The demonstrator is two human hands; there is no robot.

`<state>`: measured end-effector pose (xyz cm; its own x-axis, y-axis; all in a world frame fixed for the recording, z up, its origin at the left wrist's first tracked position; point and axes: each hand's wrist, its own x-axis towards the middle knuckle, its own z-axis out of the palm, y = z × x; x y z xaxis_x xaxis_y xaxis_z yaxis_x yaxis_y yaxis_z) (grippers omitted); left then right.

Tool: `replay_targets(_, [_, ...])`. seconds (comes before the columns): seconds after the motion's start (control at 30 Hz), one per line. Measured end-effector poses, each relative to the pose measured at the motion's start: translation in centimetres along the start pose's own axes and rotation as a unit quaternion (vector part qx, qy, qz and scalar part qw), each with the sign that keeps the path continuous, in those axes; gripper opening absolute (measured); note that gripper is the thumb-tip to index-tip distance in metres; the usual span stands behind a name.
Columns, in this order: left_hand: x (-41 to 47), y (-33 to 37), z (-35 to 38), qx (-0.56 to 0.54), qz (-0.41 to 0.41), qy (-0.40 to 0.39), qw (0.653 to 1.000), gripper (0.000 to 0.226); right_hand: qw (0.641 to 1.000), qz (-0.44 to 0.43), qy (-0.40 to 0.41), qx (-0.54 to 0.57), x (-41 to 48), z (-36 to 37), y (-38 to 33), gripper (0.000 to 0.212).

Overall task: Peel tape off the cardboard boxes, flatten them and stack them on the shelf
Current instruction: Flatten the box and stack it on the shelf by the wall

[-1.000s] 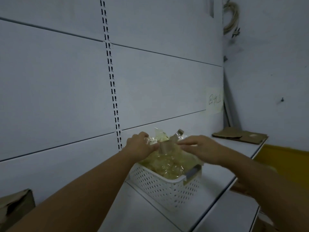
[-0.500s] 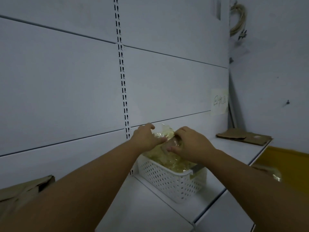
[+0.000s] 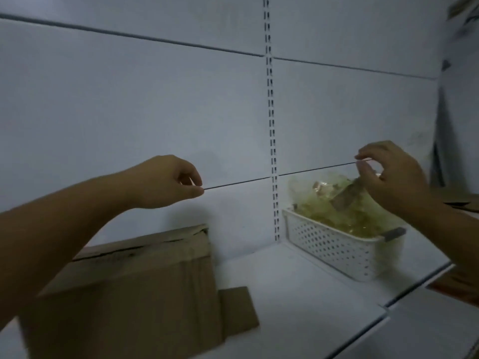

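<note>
A brown cardboard box lies on the white shelf at the lower left, one flap spread flat beside it. My left hand hovers above the box with loosely curled fingers and holds nothing. My right hand is over the white perforated basket and pinches a brownish strip of tape that hangs down onto the crumpled clear tape filling the basket. Flattened cardboard lies at the far right of the shelf, mostly hidden by my right arm.
A white panelled back wall with a slotted upright rises behind the shelf. The shelf's front edge runs diagonally at the lower right, with a lower shelf beneath it.
The view has swung left, bringing the cardboard box into sight. My left hand has left the basket and moved left. My right hand has lifted above the basket with a tape strip.
</note>
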<state>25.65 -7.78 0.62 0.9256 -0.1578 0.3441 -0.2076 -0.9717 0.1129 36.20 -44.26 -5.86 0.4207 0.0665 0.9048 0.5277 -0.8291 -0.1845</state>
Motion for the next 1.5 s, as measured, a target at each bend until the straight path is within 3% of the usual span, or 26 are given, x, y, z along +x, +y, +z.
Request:
replay_targets(0.07, [-3.2,-1.8,-0.5,0.006,-0.016,0.023,1.0,0.026,0.998,-0.035,-0.007,0.045,0.7,0.2,-3.9,0.017])
replay_targets(0.17, [-8.1,-3.3,0.1,-0.001,-0.038,0.037,0.999,0.045,0.974,-0.052,-0.148,0.16,1.1,2.4,-10.9,0.007])
replay_targets(0.33, [-13.9,-4.3,3.8,0.046,0.017,0.065,0.997,0.061,0.874,-0.168,-0.422,0.172,-0.8,8.2,-19.4,0.045])
replay_targets(0.67, [-18.7,-4.3,4.9,0.055,0.086,0.166,0.981,0.037,0.812,-0.165,-0.533,0.174,-0.3,8.9,-23.3,0.051])
replay_targets(0.73, [-19.2,-4.2,5.3,0.05,0.113,0.175,0.977,0.034,0.827,-0.19,-0.511,0.136,-0.7,8.3,-24.3,0.048])
replay_targets(0.87, [-19.9,-4.6,5.5,0.046,0.164,0.215,0.962,0.028,0.871,-0.313,-0.369,0.082,-1.9,6.7,-26.2,0.021])
replay_targets(0.97, [-20.6,-5.2,5.9,0.025,0.194,0.232,0.953,0.024,0.926,-0.262,-0.231,0.144,-1.7,5.3,-26.1,0.028])
replay_targets(1.07, [-21.6,-5.7,7.6,0.012,0.142,0.219,0.965,0.019,0.943,-0.188,-0.133,0.24,-1.6,3.7,-26.3,0.022])
replay_targets(1.17, [-21.9,-5.8,8.6,-0.06,0.07,0.21,0.973,0.057,0.929,-0.163,-0.074,0.324,-2.8,2.3,-27.6,0.02])
replay_targets(1.23, [-21.9,-5.4,8.7,-0.073,0.05,0.222,0.971,0.069,0.925,-0.156,-0.083,0.337,-4.2,2.1,-28.4,0.025])
replay_targets(1.33, [-22.8,-4.5,9.1,0.009,0.064,0.185,0.981,0.043,0.927,-0.131,-0.162,0.312,-6.8,3.6,-29.3,0.035])
replay_targets(1.4, [-24.0,-4.4,10.2,0.039,0.085,0.114,0.989,0.019,0.918,-0.103,-0.216,0.316,-8.2,4.8,-29.8,0.037])
replay_targets(1.47, [-25.1,-4.3,10.9,-0.01,0.035,0.004,0.999,0.032,0.915,-0.091,-0.233,0.315,-9.1,5.6,-30.5,0.035])
replay_targets(1.5, [-25.6,-4.4,11.3,-0.085,-0.011,-0.052,0.995,0.033,0.916,-0.086,-0.234,0.315,-9.4,5.9,-30.8,0.035])
